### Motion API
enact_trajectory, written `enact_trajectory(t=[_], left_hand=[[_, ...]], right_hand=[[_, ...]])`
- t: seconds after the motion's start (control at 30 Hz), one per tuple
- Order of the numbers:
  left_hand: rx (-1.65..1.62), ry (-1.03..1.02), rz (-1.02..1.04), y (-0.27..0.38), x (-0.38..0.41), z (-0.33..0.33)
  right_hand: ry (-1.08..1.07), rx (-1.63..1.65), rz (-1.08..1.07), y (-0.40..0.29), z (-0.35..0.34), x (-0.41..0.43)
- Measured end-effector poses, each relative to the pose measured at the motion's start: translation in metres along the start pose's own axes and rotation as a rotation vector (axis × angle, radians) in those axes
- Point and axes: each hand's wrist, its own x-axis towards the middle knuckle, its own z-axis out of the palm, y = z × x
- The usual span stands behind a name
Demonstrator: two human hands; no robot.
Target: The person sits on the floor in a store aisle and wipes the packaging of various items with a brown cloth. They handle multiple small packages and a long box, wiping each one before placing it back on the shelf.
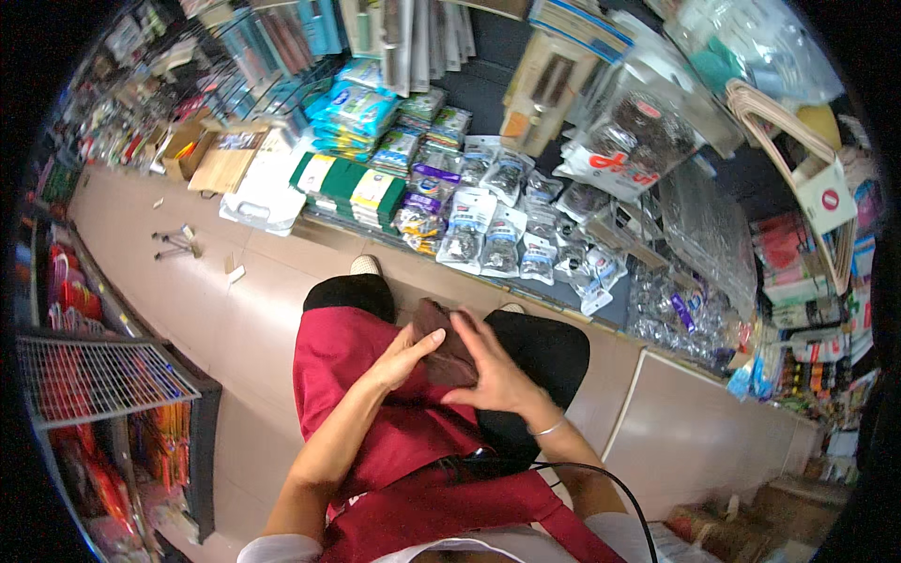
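Observation:
A dark brown folded cloth (449,355) is between my two hands, above the red apron on my lap. My left hand (407,355) grips its left side, the thumb lying on top. My right hand (493,366) is at the cloth's right edge, fingers spread and thumb apart; whether it pinches the cloth I cannot tell. In front of my knees, a low shelf carries bagged metal scouring balls (464,229), green scouring pads (345,184) and blue packets (355,109).
A white cutting board (262,211) and a wooden board (224,165) stand at the shelf's left end. A wire rack (105,376) is at the left. Cartons (795,510) lie at the lower right. A black cable (619,485) runs beside my right arm.

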Motion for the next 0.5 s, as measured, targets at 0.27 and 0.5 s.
enact_trajectory(t=[0.27, 0.5], left_hand=[[0.112, -0.212, 0.033, -0.010, -0.039, -0.032], [0.233, -0.176, -0.020, -0.013, -0.029, -0.020]], right_hand=[[0.071, 0.204, 0.122, 0.004, 0.053, 0.006], [0.288, 0.196, 0.309, 0.014, 0.046, -0.019]])
